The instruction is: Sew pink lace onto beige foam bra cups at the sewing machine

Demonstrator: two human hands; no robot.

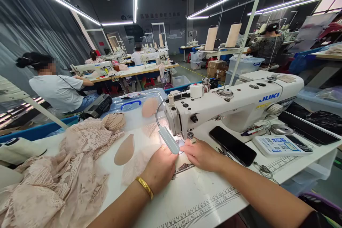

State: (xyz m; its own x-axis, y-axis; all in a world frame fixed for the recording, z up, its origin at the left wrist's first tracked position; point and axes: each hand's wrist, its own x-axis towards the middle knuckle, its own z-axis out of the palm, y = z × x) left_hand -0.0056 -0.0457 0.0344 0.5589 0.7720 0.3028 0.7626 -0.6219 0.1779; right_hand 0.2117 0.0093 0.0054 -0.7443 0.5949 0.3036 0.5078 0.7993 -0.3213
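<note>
My left hand [161, 167], with a gold bracelet [144, 187] at the wrist, is closed beside the needle area of a white sewing machine [229, 96]. Sheer pale lace fabric [135, 165] runs into its fingers, which a grey gooseneck lamp [169, 139] partly covers. Across from it, my right hand [201, 155] has its thumb and fingertips pinched together close to the presser foot. Whatever those fingertips hold is too small and too brightly lit to make out. A beige teardrop-shaped pad [124, 150] lies left of the lace.
Crumpled beige lace [61, 174] is heaped at the left. Right of my hands lie a black phone [232, 145], small scissors [224, 152] and a white-blue box [280, 145]. Behind the table edge stands a clear plastic bin [130, 105]. Other people sit at machines farther off.
</note>
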